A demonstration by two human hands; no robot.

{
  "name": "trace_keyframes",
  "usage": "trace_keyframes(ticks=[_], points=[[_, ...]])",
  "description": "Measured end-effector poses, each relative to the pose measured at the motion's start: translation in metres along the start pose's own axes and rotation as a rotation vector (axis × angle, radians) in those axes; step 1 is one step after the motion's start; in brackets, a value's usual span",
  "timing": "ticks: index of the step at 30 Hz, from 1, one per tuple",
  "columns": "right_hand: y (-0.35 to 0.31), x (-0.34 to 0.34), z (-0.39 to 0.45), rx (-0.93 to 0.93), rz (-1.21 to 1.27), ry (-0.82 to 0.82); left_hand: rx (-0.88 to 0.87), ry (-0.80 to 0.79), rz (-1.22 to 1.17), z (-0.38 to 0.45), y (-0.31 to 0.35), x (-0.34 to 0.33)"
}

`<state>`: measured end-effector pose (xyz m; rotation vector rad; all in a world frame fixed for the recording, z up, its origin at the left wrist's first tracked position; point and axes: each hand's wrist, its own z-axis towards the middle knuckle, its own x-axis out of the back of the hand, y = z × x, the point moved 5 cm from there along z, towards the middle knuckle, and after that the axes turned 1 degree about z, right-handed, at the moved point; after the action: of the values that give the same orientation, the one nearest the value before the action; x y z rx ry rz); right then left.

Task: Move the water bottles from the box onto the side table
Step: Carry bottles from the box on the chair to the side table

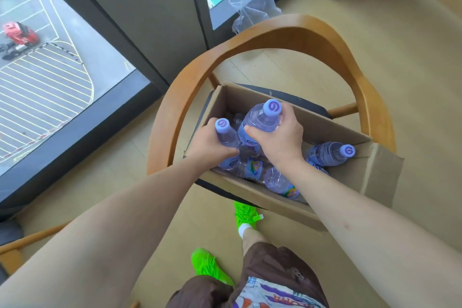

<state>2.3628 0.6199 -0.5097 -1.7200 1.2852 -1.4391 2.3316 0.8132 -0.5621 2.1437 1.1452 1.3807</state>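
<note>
2 clear bottles point(260, 122) with lilac caps, gripped above the box point(350, 172).

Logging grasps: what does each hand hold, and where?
Left hand grips one water bottle around its upper body; right hand grips another bottle likewise.

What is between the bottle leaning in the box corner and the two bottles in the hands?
In the head view, the right hand and wrist lie between the corner bottle and the held bottles.

head cam — looks steeply down | close over box point(295, 132) | floor beyond
</note>
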Motion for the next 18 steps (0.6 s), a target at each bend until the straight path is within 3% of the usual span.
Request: trace_keyframes(ticks=[9,18], points=[[-0.097,-0.006,-0.041,0.233,-0.030,-0.066,-0.082,0.278,-0.099,-0.059,0.034,0.106],[-0.216,-0.082,-0.193,0.562,-0.031,-0.359,0.033,0.682,-0.247,-0.245,-0.041,0.251]])
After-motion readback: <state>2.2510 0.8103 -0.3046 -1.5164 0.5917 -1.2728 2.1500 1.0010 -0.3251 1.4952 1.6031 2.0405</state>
